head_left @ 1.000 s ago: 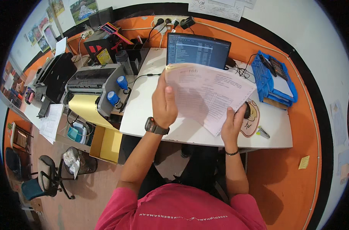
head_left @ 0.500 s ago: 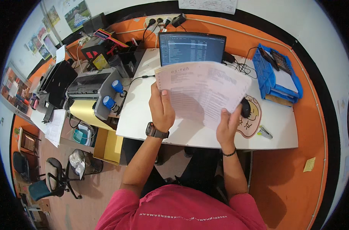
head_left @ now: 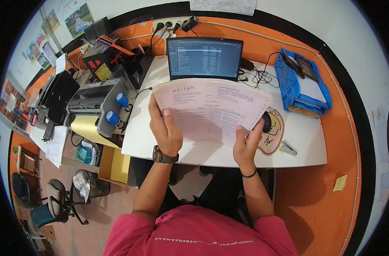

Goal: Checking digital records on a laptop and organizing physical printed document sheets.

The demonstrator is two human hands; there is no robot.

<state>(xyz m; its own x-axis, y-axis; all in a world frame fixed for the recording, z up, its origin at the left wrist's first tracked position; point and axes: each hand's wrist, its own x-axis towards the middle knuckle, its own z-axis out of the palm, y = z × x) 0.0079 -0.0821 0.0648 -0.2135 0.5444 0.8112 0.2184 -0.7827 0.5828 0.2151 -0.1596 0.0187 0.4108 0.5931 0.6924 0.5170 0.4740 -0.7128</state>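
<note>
A sheaf of pale pink printed paper forms (head_left: pixel 207 109), with perforated side edges, is held up over the desk in front of the laptop (head_left: pixel 204 59). My left hand (head_left: pixel 166 130) grips its left edge, thumb on the printed face and fingers behind. At the lower right edge, my right hand (head_left: pixel 247 145) pinches the forms between thumb and fingers. Partly hidden behind my right fingers, a black computer mouse (head_left: pixel 267 123) rests on a mouse pad (head_left: pixel 274 138) with a cartoon face. How many sheets there are, I cannot tell.
A stapler (head_left: pixel 288 148) lies on the white desk (head_left: pixel 305 155) right of the pad. Blue stacked trays (head_left: pixel 303 87) hold paper and a calculator (head_left: pixel 307 68). Left stand a printer (head_left: pixel 94 102), two blue-capped stamps (head_left: pixel 117 109) and a yellow box (head_left: pixel 114 166). Cables (head_left: pixel 262 77) lie behind the laptop.
The forms have come lower and lie more squarely to view, showing more of the laptop screen. Both hands keep their hold. The whole view has shifted slightly.
</note>
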